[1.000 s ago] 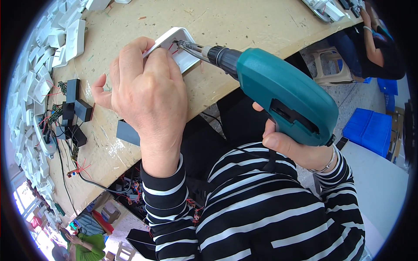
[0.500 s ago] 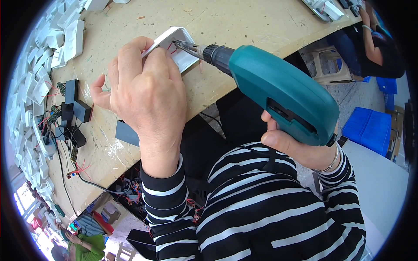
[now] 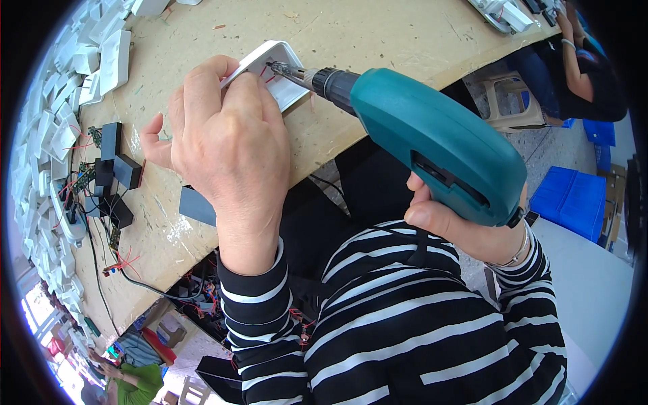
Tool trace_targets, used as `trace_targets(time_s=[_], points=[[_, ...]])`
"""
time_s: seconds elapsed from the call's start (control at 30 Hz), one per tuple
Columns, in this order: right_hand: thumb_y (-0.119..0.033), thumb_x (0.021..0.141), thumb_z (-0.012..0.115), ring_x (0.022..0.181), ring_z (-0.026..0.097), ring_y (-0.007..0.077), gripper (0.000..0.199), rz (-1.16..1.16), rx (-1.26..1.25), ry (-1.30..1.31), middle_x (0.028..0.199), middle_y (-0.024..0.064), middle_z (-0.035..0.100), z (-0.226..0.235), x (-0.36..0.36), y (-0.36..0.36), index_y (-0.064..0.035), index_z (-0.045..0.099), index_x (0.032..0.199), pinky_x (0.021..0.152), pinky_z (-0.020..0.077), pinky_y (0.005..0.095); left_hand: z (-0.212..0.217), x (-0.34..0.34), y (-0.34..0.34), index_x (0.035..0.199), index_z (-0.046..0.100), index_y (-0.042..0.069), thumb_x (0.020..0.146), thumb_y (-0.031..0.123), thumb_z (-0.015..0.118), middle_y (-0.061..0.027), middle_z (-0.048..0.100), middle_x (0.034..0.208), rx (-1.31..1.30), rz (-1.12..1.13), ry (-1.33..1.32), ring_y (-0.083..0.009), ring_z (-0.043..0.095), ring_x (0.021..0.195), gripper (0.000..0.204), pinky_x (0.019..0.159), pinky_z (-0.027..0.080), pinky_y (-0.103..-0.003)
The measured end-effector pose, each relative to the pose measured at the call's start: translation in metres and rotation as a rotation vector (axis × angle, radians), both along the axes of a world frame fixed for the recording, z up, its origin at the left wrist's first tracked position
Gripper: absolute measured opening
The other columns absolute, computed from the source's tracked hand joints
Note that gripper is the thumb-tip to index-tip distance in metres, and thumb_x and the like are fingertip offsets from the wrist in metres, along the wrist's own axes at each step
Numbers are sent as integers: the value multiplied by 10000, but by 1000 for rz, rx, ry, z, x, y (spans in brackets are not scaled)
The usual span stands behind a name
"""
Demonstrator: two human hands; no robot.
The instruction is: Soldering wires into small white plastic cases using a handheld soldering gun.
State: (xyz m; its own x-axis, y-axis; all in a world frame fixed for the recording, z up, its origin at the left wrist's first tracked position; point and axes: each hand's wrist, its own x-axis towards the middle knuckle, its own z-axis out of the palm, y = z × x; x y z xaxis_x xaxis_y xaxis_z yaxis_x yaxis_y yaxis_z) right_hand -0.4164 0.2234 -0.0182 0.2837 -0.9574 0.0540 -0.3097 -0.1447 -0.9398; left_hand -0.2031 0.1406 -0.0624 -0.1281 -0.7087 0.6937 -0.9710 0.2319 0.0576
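A worn wooden workbench [image 3: 405, 34] with a pale, scratched top fills the upper part of the view, its front edge running diagonally. Heaps of white plastic parts [image 3: 61, 135] crowd its left side, with small black boxes [image 3: 111, 169] and red and black wires [image 3: 101, 263] beside them. Beyond the bench's right end stands a beige plastic stool [image 3: 506, 101] on a speckled grey floor [image 3: 540, 169], near blue plastic crates [image 3: 574, 202]. Another person [image 3: 587, 67] sits at the upper right. Daylight brightens the lower left.
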Motion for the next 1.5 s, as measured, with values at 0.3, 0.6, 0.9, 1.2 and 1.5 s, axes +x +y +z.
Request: trace_targets(time_s=[0.3,0.6,0.9,1.2,1.5], points=[[-87,758,783,803,627,134,593,-26,35,-34,999,114,641,-1,3,4,49,491,1256,687,495,243,1,1,-1,711,682,112,761,121,643,47,624,912,-6,5,-3,-137,587,856,64,881,274,-397],[-87,758,784,724,640,116,596,10,-42,41,944,100,649,-1,1,1,52,487,1257,632,501,224,-1,-1,-1,660,644,106,741,99,634,42,610,910,-8,-5,18,-156,573,875,82,903,265,-445],[-64,759,777,726,655,122,601,-8,7,6,993,124,638,1,4,4,65,476,1262,621,524,224,0,0,0,656,641,116,732,105,643,46,608,907,4,-7,35,-152,567,879,77,902,262,-440],[-71,752,783,751,664,137,606,-12,58,-13,1055,164,625,-1,3,8,78,478,1254,635,543,229,0,0,-1,654,643,106,736,104,641,41,612,900,0,-11,37,-152,573,870,82,893,267,-443],[-76,738,798,724,660,127,591,-73,122,-77,1035,153,632,-2,2,15,72,508,1231,622,529,215,-2,0,-1,662,649,103,745,105,638,40,613,905,1,-4,32,-152,575,874,84,894,265,-445]])
